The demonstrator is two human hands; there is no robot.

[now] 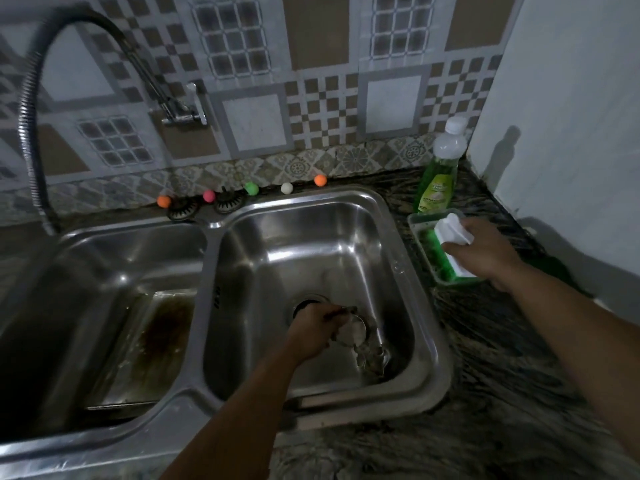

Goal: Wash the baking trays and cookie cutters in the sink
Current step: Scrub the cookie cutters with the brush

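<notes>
In the right sink basin (311, 237), my left hand (313, 329) grips a round metal cookie cutter (353, 331) near the drain. More metal cookie cutters (372, 358) lie on the basin floor just right of it. A stained baking tray (149, 344) rests in the left sink basin (114, 258). Over on the counter, my right hand (481, 249) is closed on a white sponge (452, 232), held in a small clear container (420, 225) of green soapy liquid.
A green dish soap bottle (440, 174) stands behind the container by the white side wall. A flexible tap hose (31, 133) arcs over the left basin. Small coloured balls (251, 188) and two drain strainers (228, 202) line the back ledge. Dark marbled counter (485, 375) runs along the right.
</notes>
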